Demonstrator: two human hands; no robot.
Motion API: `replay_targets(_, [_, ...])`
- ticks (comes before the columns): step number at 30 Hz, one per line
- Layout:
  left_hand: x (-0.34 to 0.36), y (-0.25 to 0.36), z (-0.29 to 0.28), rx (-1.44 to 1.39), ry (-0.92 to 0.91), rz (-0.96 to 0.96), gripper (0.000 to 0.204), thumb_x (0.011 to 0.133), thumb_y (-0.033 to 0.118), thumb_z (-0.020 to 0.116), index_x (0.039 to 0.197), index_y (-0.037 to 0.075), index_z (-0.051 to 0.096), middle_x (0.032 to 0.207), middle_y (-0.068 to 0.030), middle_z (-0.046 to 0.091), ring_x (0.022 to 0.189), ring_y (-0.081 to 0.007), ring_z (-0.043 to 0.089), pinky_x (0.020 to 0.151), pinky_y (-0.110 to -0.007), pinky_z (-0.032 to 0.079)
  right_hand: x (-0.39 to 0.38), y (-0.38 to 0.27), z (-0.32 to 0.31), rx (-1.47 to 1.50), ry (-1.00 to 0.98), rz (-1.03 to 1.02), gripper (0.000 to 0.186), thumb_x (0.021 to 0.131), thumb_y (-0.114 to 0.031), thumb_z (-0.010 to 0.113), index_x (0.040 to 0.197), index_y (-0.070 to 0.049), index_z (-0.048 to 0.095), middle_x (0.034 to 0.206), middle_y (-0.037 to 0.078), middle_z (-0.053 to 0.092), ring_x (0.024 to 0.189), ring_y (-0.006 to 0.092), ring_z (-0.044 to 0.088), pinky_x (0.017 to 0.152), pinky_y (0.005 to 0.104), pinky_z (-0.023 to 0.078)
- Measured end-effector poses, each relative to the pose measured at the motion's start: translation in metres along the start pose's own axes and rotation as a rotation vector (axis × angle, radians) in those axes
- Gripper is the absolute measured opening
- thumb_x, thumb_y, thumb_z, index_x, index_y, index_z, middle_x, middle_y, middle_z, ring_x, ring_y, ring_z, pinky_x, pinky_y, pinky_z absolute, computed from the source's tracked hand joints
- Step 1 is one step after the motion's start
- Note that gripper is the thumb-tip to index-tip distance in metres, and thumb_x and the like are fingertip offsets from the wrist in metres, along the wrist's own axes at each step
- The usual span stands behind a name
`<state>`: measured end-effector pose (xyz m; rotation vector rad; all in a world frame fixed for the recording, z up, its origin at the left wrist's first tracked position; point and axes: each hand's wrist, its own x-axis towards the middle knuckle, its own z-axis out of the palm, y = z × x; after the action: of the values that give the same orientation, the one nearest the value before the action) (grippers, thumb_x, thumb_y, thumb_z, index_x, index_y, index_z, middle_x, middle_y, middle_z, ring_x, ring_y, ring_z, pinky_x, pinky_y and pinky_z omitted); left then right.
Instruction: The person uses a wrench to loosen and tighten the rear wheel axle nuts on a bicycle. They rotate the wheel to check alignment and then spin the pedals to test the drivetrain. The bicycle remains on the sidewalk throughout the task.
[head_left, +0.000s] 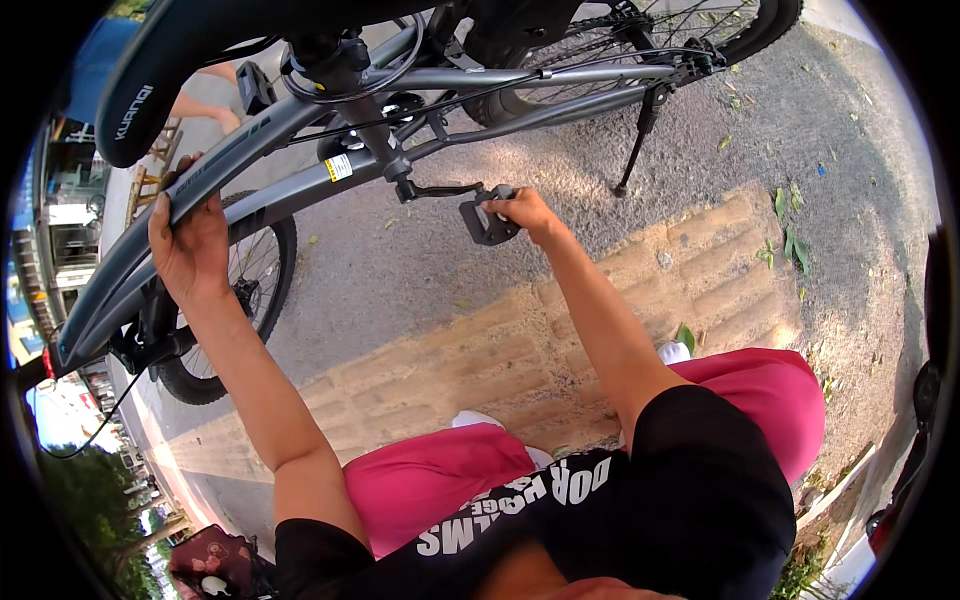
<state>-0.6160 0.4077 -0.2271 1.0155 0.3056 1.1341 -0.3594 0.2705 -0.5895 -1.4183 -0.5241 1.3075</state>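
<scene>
Two hands on bike, left hand (pixel 190 250) gripping frame (pixel 150 262), right hand (pixel 525 210) covering pedal (pixel 485 222)

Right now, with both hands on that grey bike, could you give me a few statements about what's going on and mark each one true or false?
1. The right hand grips the black pedal. True.
2. The left hand rests on the saddle. False: its fingers hold the grey frame tube; the saddle lies above it, untouched.
3. The kickstand is down on the grey pavement. True.
4. The bicycle is bright red. False: the frame is grey with black parts.
5. The person wears pink trousers and a black shirt. True.
6. The bike stands on grass. False: it stands on grey pavement beside a strip of tan paving bricks.
</scene>
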Motion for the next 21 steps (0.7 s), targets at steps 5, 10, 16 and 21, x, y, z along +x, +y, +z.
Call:
replay_targets(5, [0.003, -0.005, 0.004, -0.007, -0.001, 0.013, 0.048, 0.081, 0.005, 0.06, 0.122, -0.012, 0.04, 0.12, -0.0265, 0.049, 0.119, -0.0341, 0.045, 0.106, -0.044, 0.034, -0.104, -0.122, -0.04, 0.631, -0.401, -0.16, 0.028, 0.08, -0.02, 0.066, 0.09, 0.004, 0.058, 0.061, -0.002, 0.05, 0.057, 0.009, 0.055, 0.054, 0.0238, 0.049])
replay_targets(10, [0.003, 0.001, 0.008, -0.039, 0.022, -0.003, 0.049, 0.081, 0.005, 0.059, 0.122, -0.012, 0.039, 0.12, -0.0266, 0.049, 0.12, -0.0342, 0.043, 0.108, -0.045, 0.03, -0.116, -0.127, 0.146, 0.605, -0.712, 0.009, 0.031, 0.077, -0.028, 0.072, 0.089, -0.003, 0.058, 0.068, -0.002, 0.05, 0.06, 0.0111, 0.047, 0.056, 0.0246, 0.038])
replay_targets(16, [0.017, -0.014, 0.009, -0.027, 0.009, -0.033, 0.053, 0.078, 0.006, 0.061, 0.125, -0.009, 0.041, 0.123, -0.0225, 0.05, 0.121, -0.0332, 0.044, 0.108, -0.046, 0.028, 0.005, 0.02, 0.159, 0.05, -0.016, -0.015, 0.035, 0.07, -0.028, 0.077, 0.085, 0.001, 0.066, 0.074, 0.009, 0.065, 0.067, 0.0178, 0.061, 0.064, 0.0296, 0.048])
replay_targets(21, [0.005, 0.004, -0.01, 0.022, 0.1, 0.035, 0.049, 0.081, 0.008, 0.06, 0.123, -0.009, 0.042, 0.123, -0.0233, 0.05, 0.119, -0.0335, 0.046, 0.107, -0.045, 0.029, -0.012, 0.001, -0.028, 0.264, -0.071, -0.056, 0.027, 0.072, -0.023, 0.074, 0.08, 0.002, 0.065, 0.068, 0.005, 0.061, 0.06, 0.0131, 0.057, 0.057, 0.0271, 0.048])
